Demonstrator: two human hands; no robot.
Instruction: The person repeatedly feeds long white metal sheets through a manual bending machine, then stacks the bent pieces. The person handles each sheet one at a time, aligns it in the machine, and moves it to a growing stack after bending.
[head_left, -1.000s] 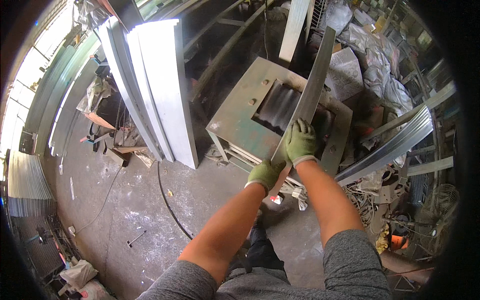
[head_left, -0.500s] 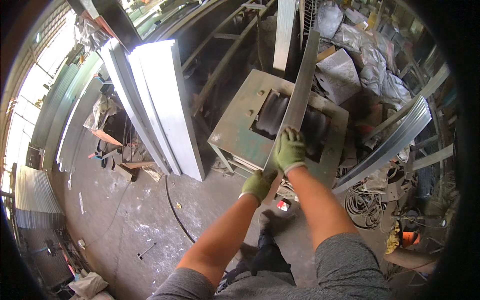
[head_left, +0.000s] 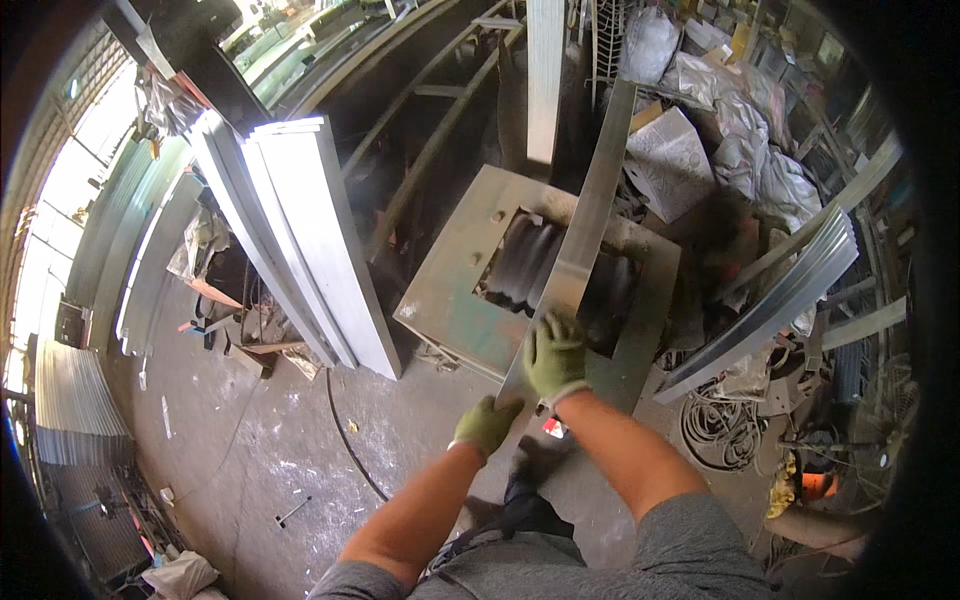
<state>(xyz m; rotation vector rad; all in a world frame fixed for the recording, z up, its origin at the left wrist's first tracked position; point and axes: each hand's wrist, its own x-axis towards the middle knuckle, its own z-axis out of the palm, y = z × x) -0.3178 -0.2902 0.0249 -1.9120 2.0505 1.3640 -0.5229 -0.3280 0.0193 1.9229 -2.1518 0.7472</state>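
Note:
Both my hands wear green work gloves and are on a long flat metal bar [head_left: 590, 210]. The fingers of my left hand [head_left: 487, 424] are closed round its near end. Farther up, my right hand [head_left: 556, 358] presses on it from above, thumb on one side, fingers bent over it. The bar slants away from me across a low, worn greenish machine [head_left: 440, 290], and its far end reaches past the machine. Dark, blurred rollers [head_left: 524, 258] show in the machine's top opening, on either side of the bar. The bar's underside is hidden.
Bright metal strips [head_left: 310, 230] lean upright at the left. More strips [head_left: 770, 310] slope at the right, above a coiled cable [head_left: 720, 432]. White sacks [head_left: 740, 150] are heaped behind. A dark hose [head_left: 345, 440] crosses the floor. Another person's arm [head_left: 815, 525] shows at lower right.
Both hands and the bar are lower in the picture and a little to the left. The machine and surroundings have shifted slightly too, as the view moved. Both hands remain on the bar.

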